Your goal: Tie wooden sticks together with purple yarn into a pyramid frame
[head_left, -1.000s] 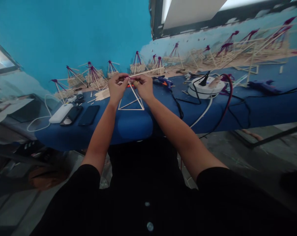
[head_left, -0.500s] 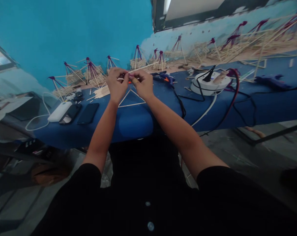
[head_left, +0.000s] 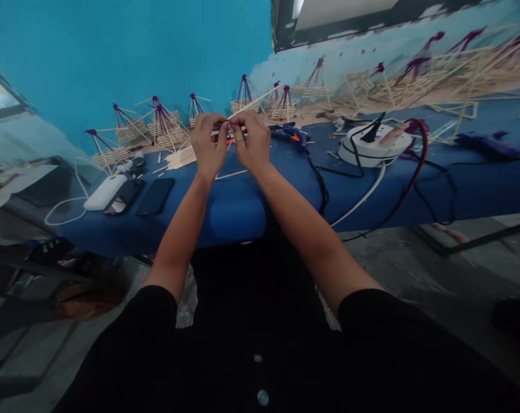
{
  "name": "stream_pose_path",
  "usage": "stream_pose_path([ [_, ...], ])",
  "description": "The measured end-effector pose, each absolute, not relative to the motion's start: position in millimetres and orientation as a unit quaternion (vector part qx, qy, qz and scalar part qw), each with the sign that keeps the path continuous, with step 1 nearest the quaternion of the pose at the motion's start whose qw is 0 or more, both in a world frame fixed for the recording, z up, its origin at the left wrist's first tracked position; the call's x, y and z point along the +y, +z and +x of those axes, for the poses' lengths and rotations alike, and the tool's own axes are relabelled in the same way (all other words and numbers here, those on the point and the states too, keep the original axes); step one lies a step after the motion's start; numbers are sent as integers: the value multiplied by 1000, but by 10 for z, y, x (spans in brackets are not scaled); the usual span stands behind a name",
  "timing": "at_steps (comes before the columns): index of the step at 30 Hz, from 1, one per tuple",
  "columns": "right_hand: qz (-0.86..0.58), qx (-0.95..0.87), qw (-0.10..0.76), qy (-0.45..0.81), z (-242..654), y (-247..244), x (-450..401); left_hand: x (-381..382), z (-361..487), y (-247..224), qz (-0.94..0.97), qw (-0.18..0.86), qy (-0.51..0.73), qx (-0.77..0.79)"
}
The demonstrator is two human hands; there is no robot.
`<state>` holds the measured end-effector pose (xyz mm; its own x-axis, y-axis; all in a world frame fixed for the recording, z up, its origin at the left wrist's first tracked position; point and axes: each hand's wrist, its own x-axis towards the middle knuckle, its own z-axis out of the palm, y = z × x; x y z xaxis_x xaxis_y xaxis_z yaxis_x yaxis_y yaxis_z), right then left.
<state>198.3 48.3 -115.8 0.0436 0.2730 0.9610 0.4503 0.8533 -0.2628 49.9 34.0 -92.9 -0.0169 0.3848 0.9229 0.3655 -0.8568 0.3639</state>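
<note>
My left hand [head_left: 208,146] and my right hand [head_left: 254,143] meet above the blue-covered table, thumbs and fingertips pinched together at one corner of a thin wooden stick frame [head_left: 231,175]. The pinched corner itself is mostly hidden by my fingers. One pale stick [head_left: 268,96] of it slants up and right beyond my right hand. Left of my left hand lies a pile of loose sticks [head_left: 180,159]. A blue glue gun [head_left: 295,135] with an orange part rests just right of my right hand.
Several stick models with purple tops [head_left: 160,117] line the wall. At the right stand a round white power strip [head_left: 350,152] with tangled cables and another blue glue gun [head_left: 488,144]. Phones [head_left: 155,196] and a white power bank [head_left: 105,193] lie at the left.
The frame has turned in my fingers: its triangle showed below my hands before, and now a stick points more steeply up to the right. Both hands stay pinched together.
</note>
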Motion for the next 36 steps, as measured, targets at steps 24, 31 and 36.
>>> stream_pose_path([
  [24, -258, -790, 543, -121, 1928, -886, 599, 404, 483, -880, 546, 239, 740, 312],
  [31, -247, -762, 581, -145, 1846, -1105, 405, 636, 406, -930, 478, 302, 776, 280],
  [36, -228, -783, 543, -200, 1754, -1388, 186, 706, 357, -939, 416, 368, 786, 270],
])
